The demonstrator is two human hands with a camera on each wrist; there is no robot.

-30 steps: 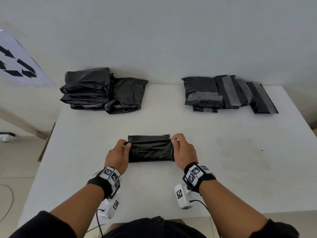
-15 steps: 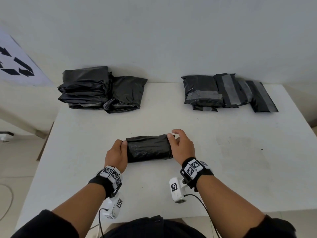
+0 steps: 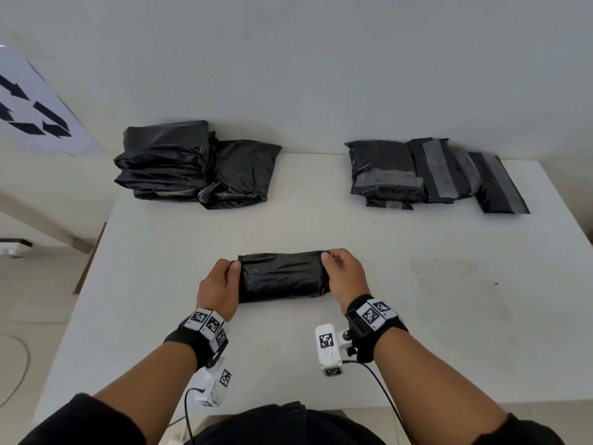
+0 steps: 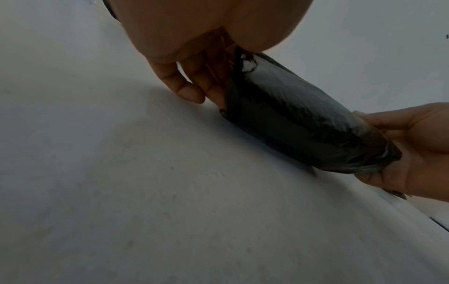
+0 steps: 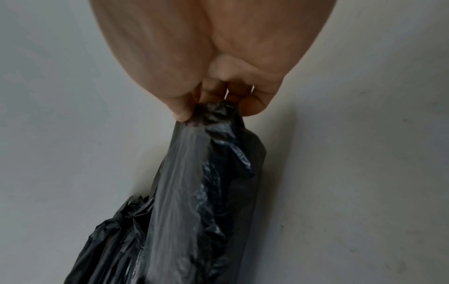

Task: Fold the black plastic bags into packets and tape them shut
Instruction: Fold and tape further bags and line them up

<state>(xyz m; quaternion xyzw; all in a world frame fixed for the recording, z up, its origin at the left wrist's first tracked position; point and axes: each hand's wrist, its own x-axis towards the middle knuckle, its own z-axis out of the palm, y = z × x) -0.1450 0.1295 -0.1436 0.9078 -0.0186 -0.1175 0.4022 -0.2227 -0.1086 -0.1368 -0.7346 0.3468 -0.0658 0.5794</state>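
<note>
A black plastic bag (image 3: pixel 284 275), folded into a thick roll, lies crosswise on the white table (image 3: pixel 449 284) in front of me. My left hand (image 3: pixel 221 284) holds its left end, thumb on top and fingers underneath. My right hand (image 3: pixel 343 274) pinches the right end. In the left wrist view the bag (image 4: pixel 298 119) runs from my left hand (image 4: pixel 194 76) to my right hand (image 4: pixel 408 146), its lower edge on the table. The right wrist view shows the right hand (image 5: pixel 218 100) gripping the crumpled end of the bag (image 5: pixel 194 192).
A pile of loose black bags (image 3: pixel 192 165) sits at the back left of the table. Several taped black packets (image 3: pixel 433 175) lie at the back right. A white sign with black arrows (image 3: pixel 29 114) leans at the far left. The wall stands behind the table.
The bag was rolled over away from me and now lies thicker. Both hands shifted their hold on its ends and moved slightly forward.
</note>
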